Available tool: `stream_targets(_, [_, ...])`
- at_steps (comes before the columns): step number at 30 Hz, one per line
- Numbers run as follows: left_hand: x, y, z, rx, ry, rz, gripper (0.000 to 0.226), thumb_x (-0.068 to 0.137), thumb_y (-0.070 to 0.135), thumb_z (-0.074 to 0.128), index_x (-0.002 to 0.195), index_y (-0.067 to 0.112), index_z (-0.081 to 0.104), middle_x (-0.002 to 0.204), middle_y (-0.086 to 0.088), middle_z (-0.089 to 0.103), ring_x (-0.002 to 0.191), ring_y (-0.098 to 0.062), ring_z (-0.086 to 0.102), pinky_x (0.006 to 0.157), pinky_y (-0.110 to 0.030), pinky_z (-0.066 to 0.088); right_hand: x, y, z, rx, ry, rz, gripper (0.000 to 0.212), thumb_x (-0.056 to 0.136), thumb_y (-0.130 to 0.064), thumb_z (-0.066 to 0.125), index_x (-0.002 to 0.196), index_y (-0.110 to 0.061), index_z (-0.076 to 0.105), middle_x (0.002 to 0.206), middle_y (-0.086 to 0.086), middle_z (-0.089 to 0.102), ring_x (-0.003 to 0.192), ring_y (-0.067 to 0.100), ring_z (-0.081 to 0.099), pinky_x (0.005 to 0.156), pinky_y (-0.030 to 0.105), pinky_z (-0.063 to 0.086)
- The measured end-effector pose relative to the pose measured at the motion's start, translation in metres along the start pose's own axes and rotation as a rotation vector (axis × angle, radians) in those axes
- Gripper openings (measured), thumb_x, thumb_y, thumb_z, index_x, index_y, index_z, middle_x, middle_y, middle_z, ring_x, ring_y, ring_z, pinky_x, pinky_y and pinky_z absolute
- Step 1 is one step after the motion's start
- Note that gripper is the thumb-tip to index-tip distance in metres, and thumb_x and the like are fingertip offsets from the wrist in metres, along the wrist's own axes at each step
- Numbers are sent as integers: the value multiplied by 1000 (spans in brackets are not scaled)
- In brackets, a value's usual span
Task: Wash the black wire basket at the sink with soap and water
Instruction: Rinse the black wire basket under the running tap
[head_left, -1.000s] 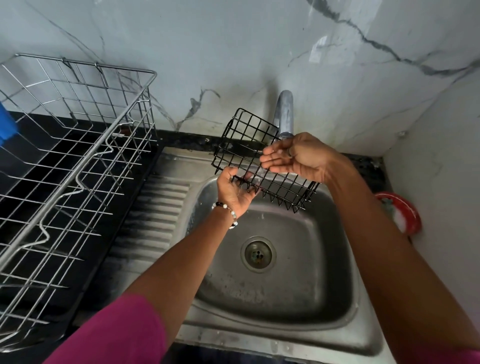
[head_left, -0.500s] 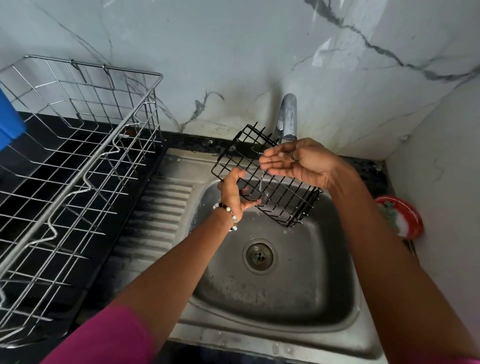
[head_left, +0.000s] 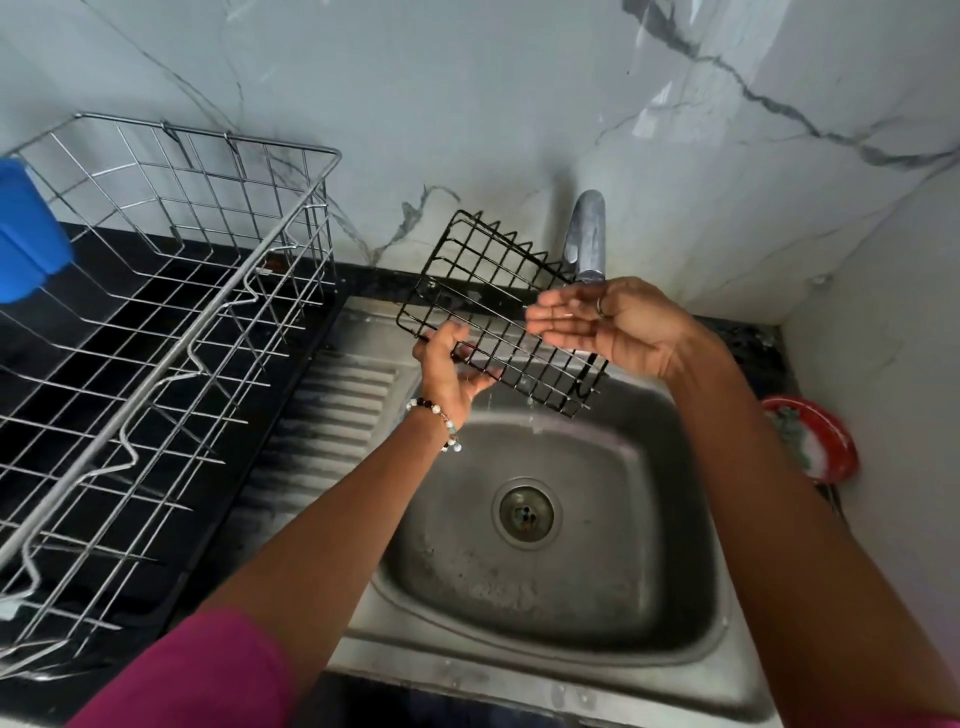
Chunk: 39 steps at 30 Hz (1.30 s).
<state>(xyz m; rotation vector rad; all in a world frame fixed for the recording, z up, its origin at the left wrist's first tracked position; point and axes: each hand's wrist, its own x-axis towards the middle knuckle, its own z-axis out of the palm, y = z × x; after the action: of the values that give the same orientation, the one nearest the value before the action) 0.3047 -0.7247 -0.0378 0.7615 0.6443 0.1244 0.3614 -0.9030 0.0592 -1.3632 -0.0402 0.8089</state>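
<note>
Now | left hand (head_left: 451, 370) grips black wire basket (head_left: 498, 312) edge | right hand (head_left: 602, 325) flat, fingers straight, on it

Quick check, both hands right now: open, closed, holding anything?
Left hand: grips the lower left edge of the black wire basket.
Right hand: open, palm up, fingers straight, under the tap, holding nothing.

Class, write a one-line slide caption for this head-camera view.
Left hand holds a black wire basket over the sink, right hand open under the tap.
</note>
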Motion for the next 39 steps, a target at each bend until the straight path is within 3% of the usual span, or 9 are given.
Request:
stream_targets(2, [-1,3,-1,-50,-34,10,34,70,25,63,98,11,52,114,-15,44,101,-38,45,86,-56,54,1,-2,3,-100,16,13,31,95,7,37,117,9,58,112,26,66,104,33,67,92,41,53])
stream_targets(6, [-3,6,0,-107,-63,50,6,85,15,54,81,14,51,99,-10,48,86,-29,49,70,-44,51,4,-3,1,-73,47,21,32,95,8,35,117,8,58,111,26,66,103,34,67,91,42,54])
stream_targets(9, [-4,6,-3,-135,-89,59,19,91,8,50,73,14,52,90,-6,50,81,-24,48,71,-42,49,4,-2,1,24,31,3,33,96,8,33,118,8,57,112,27,66,105,36,66,92,43,53])
stream_targets(12, [-7,3,-8,-159,-106,62,23,87,7,54,67,15,59,92,-5,50,83,-24,49,78,-45,48,4,4,1,-140,74,62,30,94,9,37,114,8,60,110,26,67,102,35,67,91,42,54])
stream_targets(18, [-8,4,-21,-105,-59,69,9,78,12,62,77,12,52,102,-8,48,91,-32,50,76,-47,56,-2,-3,-3,-119,89,28,28,95,9,38,111,8,62,104,25,69,99,34,68,86,40,56])
stream_targets(20, [-9,5,-24,-68,-48,68,20,67,18,65,80,13,51,105,-9,46,97,-34,51,70,-46,59,0,1,-5,-194,142,70,26,94,8,41,107,9,63,103,26,69,99,35,68,83,39,57])
stream_targets(24, [-15,12,-29,-38,-49,74,29,62,23,66,84,12,52,106,-10,47,103,-37,48,78,-51,57,-3,5,-7,-258,186,91,27,93,11,39,104,9,64,105,27,67,95,33,69,87,41,56])
stream_targets(28, [-17,17,-34,-18,-17,66,65,46,28,76,101,10,48,116,-15,46,102,-39,51,71,-51,61,0,8,-4,-254,173,95,27,94,10,40,107,8,63,104,26,68,94,33,70,91,44,54])
stream_targets(39, [-14,17,-37,-58,-16,71,32,66,24,68,91,13,51,111,-16,46,98,-39,52,82,-60,55,-3,6,1,-277,145,94,27,94,10,39,108,9,62,104,26,68,96,33,69,89,42,55])
